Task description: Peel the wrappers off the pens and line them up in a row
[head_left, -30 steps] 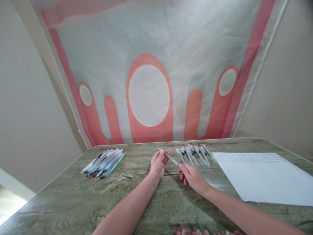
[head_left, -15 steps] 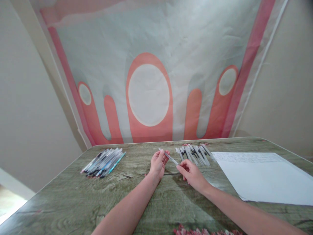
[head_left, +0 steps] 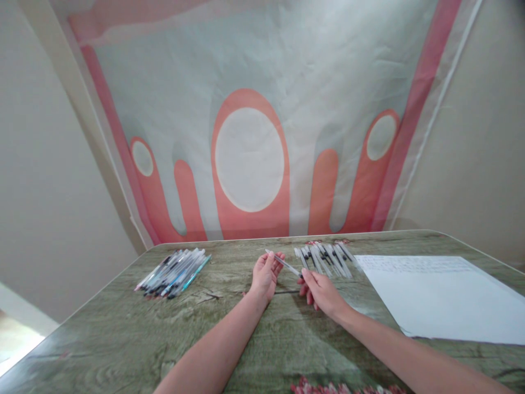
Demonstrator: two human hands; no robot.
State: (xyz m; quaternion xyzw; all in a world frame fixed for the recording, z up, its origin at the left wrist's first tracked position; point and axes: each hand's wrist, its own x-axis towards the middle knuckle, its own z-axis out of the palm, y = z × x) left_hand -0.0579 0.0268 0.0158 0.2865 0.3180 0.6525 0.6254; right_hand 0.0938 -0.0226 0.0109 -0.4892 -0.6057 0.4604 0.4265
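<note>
A clear-barrelled pen (head_left: pixel 288 266) slants between my two hands above the middle of the table. Its far end is pinched between the thumb and fingers of my left hand (head_left: pixel 266 273), whose other fingers curl loosely. At the near end, which looks dark, my right hand (head_left: pixel 321 291) grips with thumb and forefinger. Just beyond my right hand lies a row of clear pens (head_left: pixel 328 259) with dark parts.
On the left lies a heap of pens (head_left: pixel 174 272), mostly clear, one teal. A large white sheet (head_left: pixel 447 298) with handwriting along its far edge is at the right. The wood-patterned table (head_left: pixel 123 339) ends before a wall hanging (head_left: pixel 250 158).
My right hand has shifted its fingers on the near end of the pen, and a dark part shows there now. My left hand and the pen heaps have stayed put.
</note>
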